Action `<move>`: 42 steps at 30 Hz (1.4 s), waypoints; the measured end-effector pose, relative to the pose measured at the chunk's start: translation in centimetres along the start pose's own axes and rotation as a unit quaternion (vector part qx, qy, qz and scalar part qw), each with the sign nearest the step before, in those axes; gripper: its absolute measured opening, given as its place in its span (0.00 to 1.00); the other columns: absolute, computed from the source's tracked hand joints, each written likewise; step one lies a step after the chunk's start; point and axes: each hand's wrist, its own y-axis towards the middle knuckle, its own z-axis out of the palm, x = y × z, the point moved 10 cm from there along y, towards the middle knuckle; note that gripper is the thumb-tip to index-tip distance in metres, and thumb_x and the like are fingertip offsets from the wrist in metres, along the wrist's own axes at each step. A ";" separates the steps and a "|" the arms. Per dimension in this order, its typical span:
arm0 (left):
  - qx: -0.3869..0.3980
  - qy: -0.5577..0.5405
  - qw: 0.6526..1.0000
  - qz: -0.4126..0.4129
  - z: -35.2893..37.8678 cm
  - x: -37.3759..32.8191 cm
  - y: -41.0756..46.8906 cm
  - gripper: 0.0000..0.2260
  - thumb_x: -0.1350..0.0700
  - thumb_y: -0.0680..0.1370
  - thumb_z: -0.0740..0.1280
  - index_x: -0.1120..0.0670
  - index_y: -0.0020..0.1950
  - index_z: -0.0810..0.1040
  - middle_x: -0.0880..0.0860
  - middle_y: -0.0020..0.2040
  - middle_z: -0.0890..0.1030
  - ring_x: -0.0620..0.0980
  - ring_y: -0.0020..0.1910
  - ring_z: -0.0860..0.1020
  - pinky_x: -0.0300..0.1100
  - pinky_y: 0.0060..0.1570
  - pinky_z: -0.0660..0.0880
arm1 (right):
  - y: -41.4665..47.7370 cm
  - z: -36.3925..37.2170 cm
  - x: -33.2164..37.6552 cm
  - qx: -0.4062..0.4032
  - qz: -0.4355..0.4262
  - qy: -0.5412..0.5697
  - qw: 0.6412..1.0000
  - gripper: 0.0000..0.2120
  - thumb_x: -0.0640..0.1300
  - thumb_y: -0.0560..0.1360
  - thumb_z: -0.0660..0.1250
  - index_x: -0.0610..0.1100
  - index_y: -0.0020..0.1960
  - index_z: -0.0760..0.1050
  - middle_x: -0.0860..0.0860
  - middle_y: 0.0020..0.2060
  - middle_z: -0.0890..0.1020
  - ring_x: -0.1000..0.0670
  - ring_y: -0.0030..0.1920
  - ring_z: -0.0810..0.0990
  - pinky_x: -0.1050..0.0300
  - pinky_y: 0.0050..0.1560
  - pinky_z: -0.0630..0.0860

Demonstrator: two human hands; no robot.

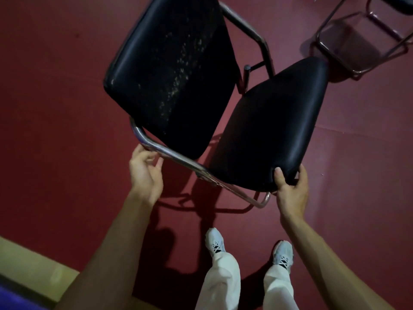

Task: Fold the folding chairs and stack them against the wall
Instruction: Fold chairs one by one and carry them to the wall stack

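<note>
Chair (174, 74) hangs tilted over floor (55, 108): right hand (290, 189) pinches the lower pad (272, 130) edge, left hand (145, 171) loosely cupped at the frame tube (174, 156), unclamped; close left grip before pressing pads together.

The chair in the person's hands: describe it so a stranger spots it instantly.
On the red floor, look in the middle, just ahead of the white sneakers. The chair there has black panels on chrome tube, and the right hand grips one panel's corner. The other chair, far right, stands untouched.
</note>
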 end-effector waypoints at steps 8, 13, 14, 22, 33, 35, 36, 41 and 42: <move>-0.017 0.062 0.998 -0.007 -1.5 -2.4 2.6 0.27 0.67 0.72 0.56 0.50 0.68 0.72 0.50 0.41 0.75 0.51 0.44 0.75 0.52 0.54 0.77 | 0.0 1.0 -0.1 -0.062 -0.039 0.007 0.997 0.21 0.48 0.73 0.70 0.46 0.65 0.74 0.44 0.54 0.80 0.48 0.50 0.77 0.52 0.54 0.76; -0.002 0.109 0.993 0.034 -1.4 -0.8 1.3 0.29 0.63 0.67 0.60 0.47 0.67 0.72 0.50 0.43 0.79 0.55 0.54 0.77 0.59 0.63 0.74 | -0.1 -0.8 -0.2 -0.092 -0.051 -0.015 0.994 0.17 0.47 0.74 0.69 0.49 0.63 0.76 0.49 0.47 0.81 0.54 0.40 0.75 0.58 0.46 0.74; -0.007 0.116 0.992 0.039 -1.3 -0.8 1.1 0.29 0.61 0.65 0.61 0.47 0.66 0.72 0.49 0.41 0.79 0.55 0.53 0.78 0.58 0.63 0.74 | -0.1 -1.1 -0.2 -0.090 -0.053 -0.023 0.994 0.19 0.49 0.74 0.69 0.49 0.64 0.76 0.49 0.47 0.82 0.52 0.41 0.75 0.55 0.47 0.75; -0.033 0.210 0.975 0.064 -0.4 -2.7 -1.2 0.24 0.70 0.72 0.62 0.54 0.67 0.67 0.57 0.45 0.73 0.49 0.41 0.75 0.39 0.41 0.74 | 0.0 1.6 1.5 -0.019 -0.073 -0.051 0.996 0.23 0.60 0.70 0.65 0.55 0.64 0.73 0.50 0.49 0.81 0.48 0.49 0.80 0.47 0.53 0.78; 0.020 0.175 0.984 0.034 -0.1 -3.5 -7.6 0.22 0.77 0.69 0.54 0.57 0.57 0.69 0.56 0.50 0.80 0.52 0.50 0.82 0.42 0.53 0.75 | 0.7 6.5 7.6 0.089 -0.091 -0.133 0.983 0.33 0.68 0.65 0.62 0.59 0.68 0.69 0.52 0.46 0.82 0.50 0.47 0.81 0.48 0.50 0.79; 0.027 0.166 0.985 0.024 -0.5 -4.1 -6.9 0.16 0.76 0.72 0.54 0.59 0.49 0.73 0.54 0.44 0.81 0.49 0.45 0.81 0.42 0.51 0.74 | 0.9 6.9 8.5 0.108 -0.102 -0.153 0.977 0.32 0.69 0.65 0.63 0.61 0.67 0.69 0.54 0.45 0.82 0.51 0.45 0.81 0.49 0.50 0.80; 0.012 0.165 0.986 0.016 -1.1 -4.4 -6.1 0.13 0.73 0.74 0.55 0.59 0.44 0.74 0.53 0.39 0.80 0.47 0.41 0.78 0.43 0.51 0.73 | 1.0 6.8 8.8 0.116 -0.106 -0.162 0.974 0.30 0.68 0.65 0.63 0.62 0.66 0.69 0.53 0.45 0.82 0.51 0.45 0.81 0.49 0.49 0.80; -0.051 0.096 0.994 -0.022 -1.3 -6.7 -0.5 0.11 0.60 0.79 0.57 0.56 0.42 0.77 0.49 0.34 0.80 0.45 0.33 0.79 0.38 0.35 0.75 | 1.1 6.2 9.6 0.113 -0.111 -0.153 0.975 0.21 0.52 0.70 0.72 0.56 0.63 0.75 0.54 0.45 0.84 0.54 0.44 0.81 0.53 0.50 0.80; -0.049 0.046 0.997 -0.048 -0.8 -6.8 0.4 0.12 0.56 0.81 0.57 0.56 0.45 0.78 0.50 0.36 0.82 0.45 0.34 0.80 0.38 0.34 0.76 | 1.1 6.5 9.6 0.117 -0.112 -0.154 0.975 0.20 0.50 0.70 0.72 0.54 0.62 0.77 0.55 0.44 0.84 0.54 0.44 0.82 0.53 0.50 0.80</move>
